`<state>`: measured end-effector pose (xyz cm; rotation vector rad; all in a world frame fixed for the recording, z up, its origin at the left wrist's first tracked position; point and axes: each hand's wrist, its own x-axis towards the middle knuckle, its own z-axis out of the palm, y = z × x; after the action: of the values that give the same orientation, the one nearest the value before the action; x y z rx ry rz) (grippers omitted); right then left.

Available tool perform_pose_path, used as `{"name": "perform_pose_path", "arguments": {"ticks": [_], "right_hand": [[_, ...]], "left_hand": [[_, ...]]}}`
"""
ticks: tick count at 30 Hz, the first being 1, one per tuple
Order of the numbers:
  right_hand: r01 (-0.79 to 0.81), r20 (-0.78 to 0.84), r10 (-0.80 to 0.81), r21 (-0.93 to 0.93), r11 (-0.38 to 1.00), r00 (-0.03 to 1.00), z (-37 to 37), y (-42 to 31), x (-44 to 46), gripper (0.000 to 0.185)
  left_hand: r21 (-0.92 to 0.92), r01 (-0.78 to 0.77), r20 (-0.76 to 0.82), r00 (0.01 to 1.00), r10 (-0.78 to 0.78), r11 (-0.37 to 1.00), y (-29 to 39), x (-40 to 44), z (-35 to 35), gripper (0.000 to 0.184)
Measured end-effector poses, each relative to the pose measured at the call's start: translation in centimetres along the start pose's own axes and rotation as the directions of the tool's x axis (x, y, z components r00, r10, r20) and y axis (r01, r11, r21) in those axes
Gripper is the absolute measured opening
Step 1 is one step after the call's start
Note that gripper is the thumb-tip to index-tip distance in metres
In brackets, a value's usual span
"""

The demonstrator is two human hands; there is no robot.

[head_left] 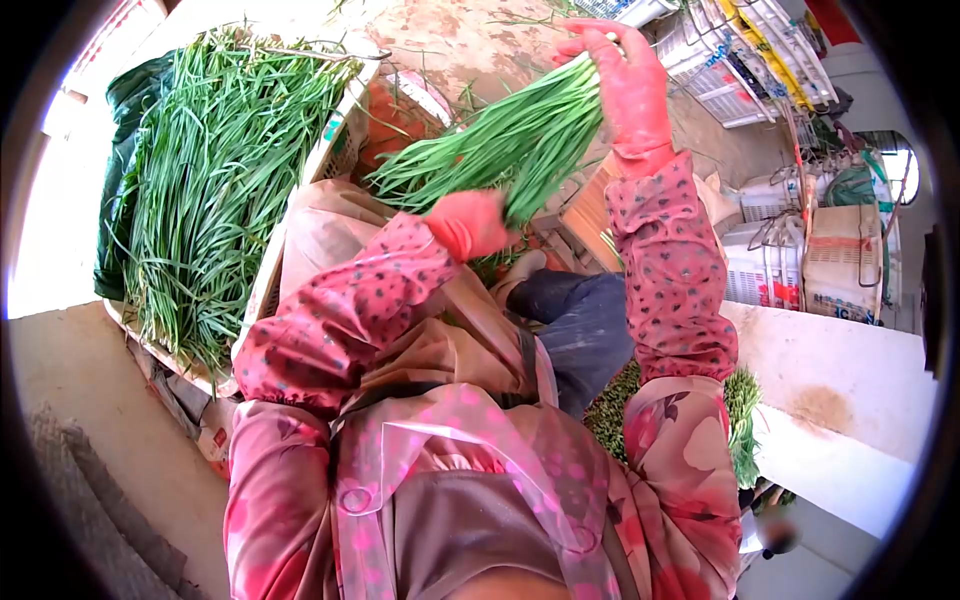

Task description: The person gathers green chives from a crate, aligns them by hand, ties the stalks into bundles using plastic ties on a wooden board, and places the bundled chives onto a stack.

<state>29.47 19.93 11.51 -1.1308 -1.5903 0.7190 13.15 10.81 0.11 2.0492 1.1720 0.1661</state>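
Observation:
A bunch of long green leafy stalks (500, 140) slants across the upper middle, its pale ends at the upper right. My right hand (630, 90), in a pink glove, is closed round the bunch near those pale ends. Lower down, my left hand (470, 225), also gloved in pink, is closed beside the leaves; it is blurred, and whatever is in its fingers is hidden. At the left, a large pale basket (270, 270) is heaped with the same kind of green stalks (220, 170).
White crates (735, 70) stand at the upper right, with more baskets (845, 255) below them. A pale ledge (830, 380) runs along the right. More cut greens (740, 420) lie by my right elbow. A wooden board (590, 215) sits beyond my knees.

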Motion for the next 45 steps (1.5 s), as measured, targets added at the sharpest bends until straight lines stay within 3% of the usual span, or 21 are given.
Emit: {"name": "perform_pose_path", "arguments": {"ticks": [2,5,6,7,8,10,12,14,17,18,20,21,23,26,28,30,34,36,38,43,45], "right_hand": [[-0.094,-0.064,0.1,0.092,0.991,0.993,-0.9,-0.1,-0.5,0.021],[0.165,-0.042,-0.188,-0.319,0.933,0.981,-0.6,-1.3,-2.8,0.019],[0.242,-0.062,-0.277,-0.327,0.913,0.959,0.9,-1.7,-3.8,0.015],[0.318,-0.083,-0.365,-0.337,0.886,0.927,2.3,-1.9,-4.8,0.012],[0.454,-0.015,-0.486,-0.335,0.826,0.874,3.6,-2.4,-5.8,0.014],[0.548,0.138,-0.54,-0.381,0.745,0.83,5.8,-2.4,-8.5,0.014],[0.568,0.344,-0.463,-0.341,0.749,0.817,8.0,-2.7,-12.7,0.014],[0.545,0.443,-0.422,-0.197,0.815,0.791,8.9,-2.9,-15.3,0.019],[0.429,0.261,-0.448,0.13,0.894,0.855,9.6,-2.9,-18.7,0.022],[0.334,0.286,-0.395,0.239,0.912,0.873,9.2,-3.1,-19.5,0.024],[0.199,0.413,-0.281,0.231,0.953,0.867,7.1,-3.9,-20.9,0.016],[-0.152,0.454,-0.028,0.355,0.922,0.891,6.4,-3.9,-21.4,0.013],[-0.603,0.487,0.388,0.439,0.665,0.783,5.4,-2.2,-22.0,0.021],[-0.748,0.499,0.559,0.386,0.54,0.662,5.1,3.2,-22.3,0.045],[-0.825,0.69,0.47,0.538,0.175,0.55,6.7,4.3,-22.4,0.055],[-0.628,0.569,0.505,0.775,-0.066,0.649,9.7,5.7,-21.6,0.042],[-0.617,0.323,0.749,0.773,0.143,0.579,6.0,9.7,-17.2,0.03],[-0.549,0.141,0.724,0.751,0.366,0.675,1.0,16.2,-16.1,0.036],[-0.392,0.058,0.701,0.86,0.327,0.711,-3.2,20.2,-15.3,0.041],[-0.584,0.037,0.619,0.377,0.718,0.785,-0.3,7.5,-13.1,0.037],[-0.543,0.263,0.476,0.345,0.766,0.839,4.7,1.6,-13.6,0.037]], "left_hand": [[0.176,0.149,0.16,0.971,-0.178,0.973,-0.4,-2.9,-0.4,0.049],[-0.032,0.133,-0.119,0.984,-0.136,0.991,0.0,-6.5,-2.0,0.054],[-0.576,0.165,0.067,0.986,-0.154,0.801,-0.6,-7.0,-2.2,0.054],[-0.911,0.236,0.228,0.971,-0.066,0.338,-0.9,-7.2,-2.4,0.054],[-0.908,0.239,0.229,0.971,-0.07,0.345,-1.0,-6.9,-2.4,0.054],[-0.89,0.306,0.244,0.946,0.215,-0.338,-1.3,-5.9,-2.0,0.064],[-0.731,-0.203,-0.226,0.973,-0.05,-0.651,-2.9,-5.9,1.5,0.061],[-0.727,-0.046,-0.198,0.969,0.146,-0.685,-6.6,-6.5,4.6,0.058],[-0.515,0.473,0.39,0.872,0.296,-0.715,-2.4,-7.9,-0.4,0.04],[-0.664,0.467,0.545,0.837,0.05,-0.584,0.1,-8.9,-2.0,0.04],[-0.673,0.411,0.459,0.884,0.088,-0.614,-2.8,-8.9,0.8,0.033],[-0.823,0.362,0.406,0.914,-0.01,-0.437,-4.1,-9.0,1.4,0.03],[-0.942,0.269,0.295,0.949,-0.11,-0.201,-4.9,-9.9,1.6,0.024],[-0.953,0.297,0.304,0.942,-0.146,-0.066,-5.0,-11.8,1.3,0.021],[-0.937,0.346,0.331,0.925,-0.189,0.052,-4.5,-13.2,1.3,0.019],[-0.873,0.466,0.434,0.876,-0.209,0.14,-4.7,-15.1,0.6,0.017],[-0.808,0.57,0.505,0.801,-0.322,0.152,-7.8,-21.6,-0.4,0.018],[-0.776,0.593,0.507,0.789,-0.348,0.212,-8.8,-24.3,-0.8,0.02],[-0.805,0.581,0.502,0.774,-0.386,0.118,-9.5,-26.6,-0.4,0.021],[-0.791,0.612,0.575,0.733,-0.363,-0.015,-10.4,-28.2,-0.5,0.027],[-0.784,0.621,0.583,0.736,-0.344,0.002,-10.4,-27.7,-0.5,0.028]]}}
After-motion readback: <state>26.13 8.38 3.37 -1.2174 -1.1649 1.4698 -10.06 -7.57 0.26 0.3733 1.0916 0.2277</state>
